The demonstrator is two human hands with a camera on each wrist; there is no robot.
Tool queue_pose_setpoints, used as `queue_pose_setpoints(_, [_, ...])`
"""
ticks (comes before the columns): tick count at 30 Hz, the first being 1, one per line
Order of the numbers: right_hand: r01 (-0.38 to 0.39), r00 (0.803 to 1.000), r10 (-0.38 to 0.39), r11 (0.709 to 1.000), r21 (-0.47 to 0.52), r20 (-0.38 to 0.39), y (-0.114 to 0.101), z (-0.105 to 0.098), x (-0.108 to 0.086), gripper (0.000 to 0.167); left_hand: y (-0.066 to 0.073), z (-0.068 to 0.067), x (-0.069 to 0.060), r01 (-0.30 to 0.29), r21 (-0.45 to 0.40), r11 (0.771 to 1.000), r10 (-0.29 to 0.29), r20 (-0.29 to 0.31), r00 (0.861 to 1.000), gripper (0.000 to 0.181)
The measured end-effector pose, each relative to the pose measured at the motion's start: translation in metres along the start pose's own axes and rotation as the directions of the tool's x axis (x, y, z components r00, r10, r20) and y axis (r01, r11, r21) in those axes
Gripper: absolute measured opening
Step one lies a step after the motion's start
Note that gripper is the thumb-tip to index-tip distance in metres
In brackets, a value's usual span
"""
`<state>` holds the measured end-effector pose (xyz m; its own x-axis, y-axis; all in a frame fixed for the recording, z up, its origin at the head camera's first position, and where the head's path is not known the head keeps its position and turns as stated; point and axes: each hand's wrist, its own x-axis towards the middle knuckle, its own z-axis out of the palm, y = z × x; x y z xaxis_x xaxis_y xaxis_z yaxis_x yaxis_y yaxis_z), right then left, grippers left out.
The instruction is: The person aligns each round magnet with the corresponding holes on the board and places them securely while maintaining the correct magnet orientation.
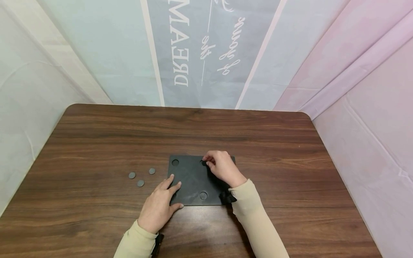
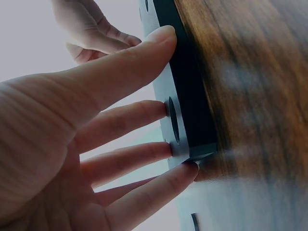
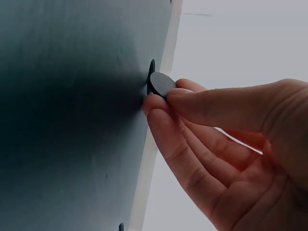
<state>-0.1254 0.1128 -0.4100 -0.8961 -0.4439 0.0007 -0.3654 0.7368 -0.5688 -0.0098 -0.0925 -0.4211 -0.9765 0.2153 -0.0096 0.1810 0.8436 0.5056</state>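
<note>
A flat black board (image 1: 190, 182) with round recesses lies on the table. The right hand (image 1: 222, 167) is over its far side. In the right wrist view, thumb and fingers pinch a small grey disc (image 3: 162, 83), tilted at the edge of a round recess (image 3: 151, 66). My left hand (image 1: 158, 209) rests on the board's near left corner. Its fingers are extended and spread over the left edge, with the thumb (image 2: 159, 38) against the near edge. Uncovered recesses show at the far left (image 1: 175, 162) and near middle (image 1: 203, 195); the hands hide part of the board.
Left of the board, three loose grey discs lie on the wooden table (image 1: 96, 143): one at the far left (image 1: 132, 175), one closer to the board (image 1: 152, 171), one nearer the person (image 1: 140, 183). A printed fabric backdrop (image 1: 200, 96) hangs behind the table's far edge.
</note>
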Motion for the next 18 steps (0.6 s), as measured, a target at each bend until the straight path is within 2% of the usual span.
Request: queue_pose_setpoints(18, [-0.041, 0.999, 0.041, 0.999, -0.029, -0.015, -0.0051, 0.0065, 0.0059, 0.013, -0.0009, 0.0007, 0.0004, 0.003, -0.002, 1.000, -0.003, -0.001, 1.000, 0.058])
